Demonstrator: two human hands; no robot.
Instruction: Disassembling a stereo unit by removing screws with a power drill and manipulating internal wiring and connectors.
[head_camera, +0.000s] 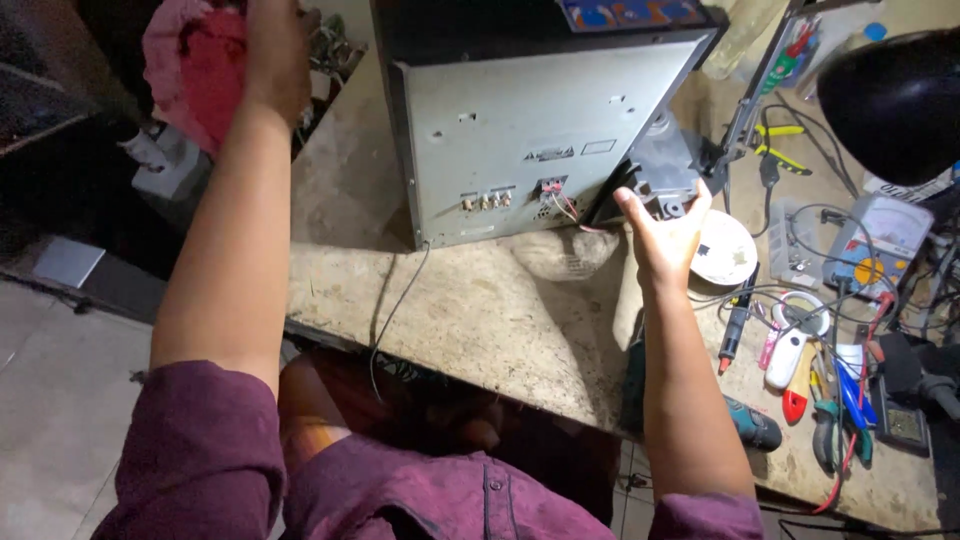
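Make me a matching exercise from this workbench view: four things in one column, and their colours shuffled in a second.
Things:
1. cloth in the left hand
2. back panel of the stereo unit that the right hand touches
3. round dish
4. lamp shade

Colours:
A. black
B. white
C. pink-red
D. grey metal

Pairs: 1-C, 2-D, 3-B, 4-A
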